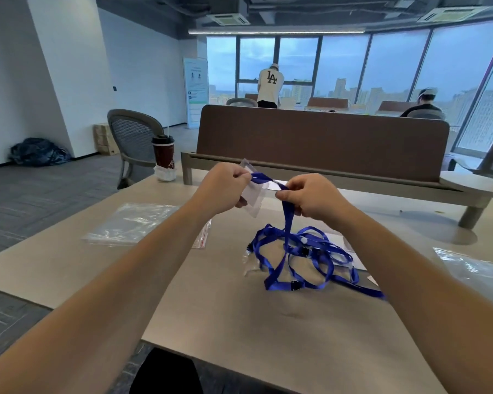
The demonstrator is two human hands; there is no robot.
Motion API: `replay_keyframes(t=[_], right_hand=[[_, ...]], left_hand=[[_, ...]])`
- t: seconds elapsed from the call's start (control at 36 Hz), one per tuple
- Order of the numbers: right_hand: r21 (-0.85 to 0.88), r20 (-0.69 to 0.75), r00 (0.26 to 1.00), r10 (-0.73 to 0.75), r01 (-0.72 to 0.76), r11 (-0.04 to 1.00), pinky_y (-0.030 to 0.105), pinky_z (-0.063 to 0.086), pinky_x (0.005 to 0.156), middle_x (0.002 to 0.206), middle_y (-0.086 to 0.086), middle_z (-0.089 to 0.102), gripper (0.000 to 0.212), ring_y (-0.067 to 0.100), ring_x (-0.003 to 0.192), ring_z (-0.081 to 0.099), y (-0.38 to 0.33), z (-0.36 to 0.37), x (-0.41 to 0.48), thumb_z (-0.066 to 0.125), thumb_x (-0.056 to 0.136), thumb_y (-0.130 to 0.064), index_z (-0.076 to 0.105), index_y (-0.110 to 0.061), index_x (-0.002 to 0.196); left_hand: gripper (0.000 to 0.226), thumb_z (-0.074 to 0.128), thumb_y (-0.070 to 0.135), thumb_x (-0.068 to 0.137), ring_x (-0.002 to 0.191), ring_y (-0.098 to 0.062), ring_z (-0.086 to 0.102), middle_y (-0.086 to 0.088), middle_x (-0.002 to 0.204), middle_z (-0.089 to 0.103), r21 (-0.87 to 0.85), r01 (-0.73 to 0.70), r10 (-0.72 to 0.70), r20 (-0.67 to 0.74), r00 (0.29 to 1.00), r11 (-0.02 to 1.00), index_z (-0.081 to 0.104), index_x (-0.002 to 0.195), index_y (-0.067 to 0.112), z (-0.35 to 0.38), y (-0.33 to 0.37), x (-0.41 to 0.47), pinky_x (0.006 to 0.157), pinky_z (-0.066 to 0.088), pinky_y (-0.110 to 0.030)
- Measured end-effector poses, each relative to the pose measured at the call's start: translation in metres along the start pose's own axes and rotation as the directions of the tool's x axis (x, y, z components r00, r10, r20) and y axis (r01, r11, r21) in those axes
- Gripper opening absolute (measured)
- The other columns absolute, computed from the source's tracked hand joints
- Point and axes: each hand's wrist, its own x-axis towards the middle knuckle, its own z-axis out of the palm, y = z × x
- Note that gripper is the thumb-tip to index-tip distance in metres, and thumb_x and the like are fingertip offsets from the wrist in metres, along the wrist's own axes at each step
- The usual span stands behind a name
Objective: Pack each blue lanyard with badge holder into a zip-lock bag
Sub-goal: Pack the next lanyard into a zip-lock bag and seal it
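You're in an open-plan office: your counter [268, 331] faces a far desk [353, 179] with a brown divider panel [322, 137], a mesh chair [131, 137] left, carpet tiles [40, 194], tall windows [396, 66].

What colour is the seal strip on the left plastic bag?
Red; the zip-lock bag shows best in the head view.

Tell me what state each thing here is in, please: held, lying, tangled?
Left hand, raised, pinching the lifted lanyard by its badge holder.
Right hand, raised, gripping the lifted lanyard.
Lifted lanyard, taut between the hands, rest hanging down.
Badge holder, clear, held off the table.
Lanyard pile, tangled, lying on the table.
Zip-lock bags, flat stack, lying left.
Cup, upright, lidded.
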Motion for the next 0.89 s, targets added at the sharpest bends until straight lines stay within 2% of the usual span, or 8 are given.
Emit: replay_keyframes(t=[0.14, 0.22, 0.31, 0.39, 0.53, 0.7, 0.83, 0.89], right_hand=[[-0.139, 0.167, 0.985, 0.052, -0.028, 0.99, 0.017, 0.045, 0.054, 0.077, 0.001, 0.068, 0.016, 0.009, 0.061, 0.062, 0.002, 0.013, -0.001, 0.067, 0.092, -0.028, 0.067, -0.013, 0.096], [-0.141, 0.203, 0.977, 0.066, -0.038, 0.989, 0.019, 0.048, 0.054, 0.08, 0.002, 0.07, 0.018, 0.011, 0.064, 0.065, 0.007, 0.024, -0.001, 0.068, 0.092, -0.027, 0.07, -0.011, 0.1], [-0.116, 0.247, 0.965, 0.084, -0.057, 0.992, 0.025, 0.056, 0.062, 0.083, 0.007, 0.074, 0.021, 0.014, 0.064, 0.067, 0.014, 0.03, 0.0, 0.067, 0.092, -0.029, 0.073, -0.011, 0.102], [-0.131, 0.247, 0.967, 0.069, -0.037, 0.991, 0.025, 0.058, 0.065, 0.084, 0.004, 0.074, 0.019, 0.016, 0.069, 0.071, 0.021, 0.033, -0.002, 0.065, 0.094, -0.023, 0.072, -0.01, 0.105], [-0.163, 0.237, 0.969, 0.061, -0.022, 0.986, 0.026, 0.059, 0.067, 0.084, 0.0, 0.073, 0.013, 0.014, 0.071, 0.071, 0.032, 0.037, -0.008, 0.065, 0.094, -0.021, 0.071, -0.013, 0.103], [-0.333, 0.219, 0.967, 0.13, -0.051, 0.942, 0.019, 0.044, 0.058, 0.074, -0.004, 0.069, 0.01, 0.007, 0.062, 0.062, 0.054, 0.039, -0.016, 0.067, 0.091, -0.019, 0.075, -0.013, 0.095], [-0.458, 0.322, 0.924, 0.208, -0.04, 0.888, 0.022, 0.048, 0.072, 0.094, -0.007, 0.071, 0.018, 0.009, 0.082, 0.062, 0.074, 0.042, -0.031, 0.067, 0.088, -0.013, 0.075, -0.024, 0.099], [-0.453, 0.375, 0.901, 0.218, -0.027, 0.891, 0.018, 0.042, 0.063, 0.081, -0.014, 0.061, 0.026, 0.006, 0.074, 0.055, 0.077, 0.041, -0.038, 0.064, 0.087, -0.011, 0.073, -0.026, 0.106]], left_hand=[[0.015, 0.048, 0.026, 0.103, 0.076, -0.018, 0.066, 0.001, 0.098, 0.064, 0.042, 0.006, -0.003, -0.078, 0.997, 0.999, 0.062, 0.101, 0.023, -0.005, -0.007, -0.002, 0.062, 0.055, -0.02], [0.015, 0.05, 0.023, 0.103, 0.082, -0.018, 0.065, 0.004, 0.106, 0.06, 0.064, 0.011, -0.009, -0.032, 0.999, 0.998, 0.064, 0.107, 0.022, -0.006, -0.012, -0.007, 0.058, 0.051, -0.015], [0.021, 0.051, 0.019, 0.102, 0.076, -0.014, 0.065, 0.002, 0.116, 0.06, 0.103, -0.016, 0.011, 0.052, 0.999, 0.995, 0.065, 0.117, 0.02, 0.0, -0.018, -0.013, 0.057, 0.05, -0.012], [0.024, 0.051, 0.015, 0.101, 0.074, -0.01, 0.064, 0.004, 0.118, 0.057, 0.108, -0.001, 0.0, 0.012, 1.0, 0.994, 0.064, 0.12, 0.02, 0.002, -0.026, -0.018, 0.051, 0.046, -0.008], [0.023, 0.052, 0.013, 0.1, 0.081, -0.014, 0.065, 0.001, 0.123, 0.055, 0.063, 0.041, -0.041, -0.005, 0.999, 0.997, 0.065, 0.118, 0.021, 0.002, -0.036, -0.024, 0.059, 0.055, -0.014], [0.023, 0.051, 0.014, 0.102, 0.072, -0.014, 0.07, 0.004, 0.116, 0.054, 0.02, 0.062, -0.064, 0.073, 0.995, 0.998, 0.065, 0.119, 0.019, 0.015, -0.034, -0.039, 0.053, 0.051, -0.009], [0.023, 0.049, 0.012, 0.102, 0.071, -0.014, 0.069, 0.003, 0.116, 0.054, 0.001, 0.055, -0.055, 0.134, 0.989, 0.998, 0.065, 0.117, 0.02, 0.036, -0.039, -0.054, 0.051, 0.049, -0.012], [0.022, 0.049, 0.011, 0.101, 0.075, -0.014, 0.067, 0.001, 0.116, 0.057, -0.023, 0.051, -0.047, 0.157, 0.986, 0.998, 0.065, 0.114, 0.02, 0.043, -0.041, -0.057, 0.052, 0.049, -0.012]])
